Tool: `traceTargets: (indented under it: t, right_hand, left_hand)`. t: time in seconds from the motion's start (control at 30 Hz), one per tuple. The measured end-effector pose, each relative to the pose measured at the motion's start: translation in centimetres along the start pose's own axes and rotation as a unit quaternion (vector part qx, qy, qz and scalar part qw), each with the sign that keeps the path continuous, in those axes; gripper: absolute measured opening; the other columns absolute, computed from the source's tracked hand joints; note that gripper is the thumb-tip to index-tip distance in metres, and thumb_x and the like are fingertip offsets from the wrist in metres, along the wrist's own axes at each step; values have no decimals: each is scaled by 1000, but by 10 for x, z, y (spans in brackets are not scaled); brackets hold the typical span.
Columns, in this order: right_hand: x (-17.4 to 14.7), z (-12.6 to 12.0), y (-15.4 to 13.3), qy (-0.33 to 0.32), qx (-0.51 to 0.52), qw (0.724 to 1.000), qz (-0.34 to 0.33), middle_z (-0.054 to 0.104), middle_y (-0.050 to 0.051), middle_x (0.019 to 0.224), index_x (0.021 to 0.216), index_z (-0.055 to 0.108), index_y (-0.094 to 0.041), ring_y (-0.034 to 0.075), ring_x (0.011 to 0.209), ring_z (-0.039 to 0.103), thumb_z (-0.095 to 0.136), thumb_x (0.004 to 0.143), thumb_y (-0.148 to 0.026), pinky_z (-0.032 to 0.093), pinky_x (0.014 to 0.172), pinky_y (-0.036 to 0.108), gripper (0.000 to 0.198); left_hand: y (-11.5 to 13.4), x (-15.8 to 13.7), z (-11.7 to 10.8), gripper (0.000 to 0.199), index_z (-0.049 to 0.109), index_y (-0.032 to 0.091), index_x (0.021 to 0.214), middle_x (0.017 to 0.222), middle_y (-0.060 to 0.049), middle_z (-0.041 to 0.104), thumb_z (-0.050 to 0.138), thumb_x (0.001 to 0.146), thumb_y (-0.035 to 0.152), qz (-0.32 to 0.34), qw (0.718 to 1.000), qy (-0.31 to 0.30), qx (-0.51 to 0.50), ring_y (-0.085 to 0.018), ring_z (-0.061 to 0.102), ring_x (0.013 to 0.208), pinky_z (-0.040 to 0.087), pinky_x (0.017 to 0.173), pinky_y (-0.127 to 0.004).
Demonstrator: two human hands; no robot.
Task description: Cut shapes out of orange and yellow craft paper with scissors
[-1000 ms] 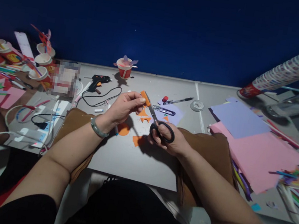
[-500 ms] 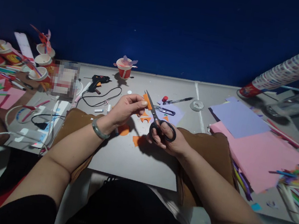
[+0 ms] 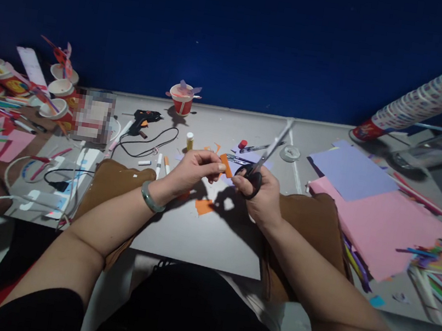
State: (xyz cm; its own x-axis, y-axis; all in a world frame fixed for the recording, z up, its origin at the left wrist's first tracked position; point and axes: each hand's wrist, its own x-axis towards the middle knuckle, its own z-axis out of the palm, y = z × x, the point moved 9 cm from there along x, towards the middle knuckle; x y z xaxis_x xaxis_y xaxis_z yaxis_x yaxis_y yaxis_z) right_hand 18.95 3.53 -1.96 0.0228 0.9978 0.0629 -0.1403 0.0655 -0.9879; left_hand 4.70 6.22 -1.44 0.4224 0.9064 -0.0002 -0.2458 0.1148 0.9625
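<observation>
The left hand (image 3: 200,169) pinched an orange paper strip (image 3: 226,166) between thumb and forefinger, holding it above the middle of the tabletop (image 3: 193,239). The right hand (image 3: 265,195) had its fingers curled around the black handles of the scissors (image 3: 262,162), whose blades slanted toward the far edge; they were blurred, so their spread could not be told. The right thumb tip was just beside the strip's lower end; whether it touched could not be told.

Below the hands, an orange paper scrap (image 3: 203,207) lay toward the near edge. A red paper cup (image 3: 182,103) stood by the far edge, with a black glue gun (image 3: 144,122) nearer and to its left. A tape roll (image 3: 290,154) lay beyond the right hand. Toward the right edge, a purple sheet (image 3: 353,171) overlapped a pink sheet (image 3: 381,228), and a stack of paper cups (image 3: 433,103) leaned near the far right corner.
</observation>
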Motion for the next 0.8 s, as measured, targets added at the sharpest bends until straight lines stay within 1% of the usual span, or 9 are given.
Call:
traceTargets:
  t: [0.03, 0.1, 0.23, 0.33, 0.43, 0.6, 0.67, 0.77, 0.8]
  right_hand:
    - [0, -3, -4, 20, -19, 999, -20, 60, -3, 69, 78, 59, -21, 12, 60, 53, 91, 61, -45, 47, 57, 26, 44]
    - [0, -4, -10, 27, -56, 997, -45, 64, -2, 78, 81, 60, -22, 14, 71, 57, 93, 59, -42, 51, 69, 30, 45]
    - [-3, 1, -14, 15, -97, 993, -64, 66, 0, 81, 81, 61, -21, 15, 74, 60, 87, 69, -41, 52, 76, 32, 35]
    - [-4, -1, -14, 29, -81, 994, -74, 67, 0, 80, 82, 58, -22, 15, 73, 62, 84, 73, -41, 53, 76, 33, 33]
    - [-2, -2, -13, 35, -67, 994, -84, 66, -1, 77, 80, 55, -22, 14, 71, 62, 85, 72, -41, 53, 74, 32, 36]
    - [1, -3, -12, 21, -74, 994, -81, 66, -2, 75, 81, 52, -23, 13, 69, 61, 85, 71, -41, 52, 71, 30, 38]
    - [2, -2, -12, 9, -80, 994, -73, 65, -3, 74, 81, 51, -23, 13, 67, 60, 85, 70, -40, 52, 69, 30, 39]
    - [3, 0, -9, -13, -105, 993, -57, 64, -3, 73, 80, 50, -23, 12, 64, 58, 85, 69, -38, 50, 66, 30, 39]
    - [4, 1, -9, -17, -118, 991, -55, 64, -2, 74, 79, 50, -23, 12, 64, 58, 84, 69, -36, 50, 65, 30, 38]
  left_hand:
    - [-2, 0, 1, 23, 66, 16, 70, 61, 2, 60, 79, 78, 33, 0, 1000, 3, 4, -7, 54, 56, 44, 58, -21]
    - [-4, -1, 3, 23, 66, 16, 69, 60, 2, 59, 79, 78, 33, 1, 1000, 9, 10, -7, 53, 55, 43, 57, -22]
    - [-5, -1, 4, 26, 64, 16, 68, 58, 3, 59, 79, 76, 36, 12, 999, 24, 21, -7, 53, 53, 42, 55, -22]
    - [-6, 0, 2, 27, 63, 17, 68, 57, 3, 59, 79, 76, 37, 16, 999, 35, 26, -7, 53, 52, 42, 54, -22]
    - [-9, 1, 1, 26, 64, 16, 70, 58, 3, 59, 78, 77, 36, 24, 999, 30, 32, -7, 53, 52, 42, 53, -21]
    - [-15, 1, 2, 23, 62, 16, 72, 61, 3, 59, 75, 80, 34, 23, 999, 22, 41, -7, 55, 52, 44, 53, -20]
    - [-15, 2, -1, 20, 63, 16, 80, 70, 2, 64, 76, 76, 31, 16, 998, 35, 51, -7, 56, 54, 44, 52, -20]
    - [-8, 4, -7, 29, 66, 17, 95, 91, -3, 70, 78, 70, 25, 25, 994, 46, 96, -7, 60, 62, 47, 58, -21]
    - [-6, 5, -7, 30, 68, 16, 96, 93, -4, 70, 78, 69, 25, 29, 991, 36, 123, -8, 61, 65, 48, 61, -21]
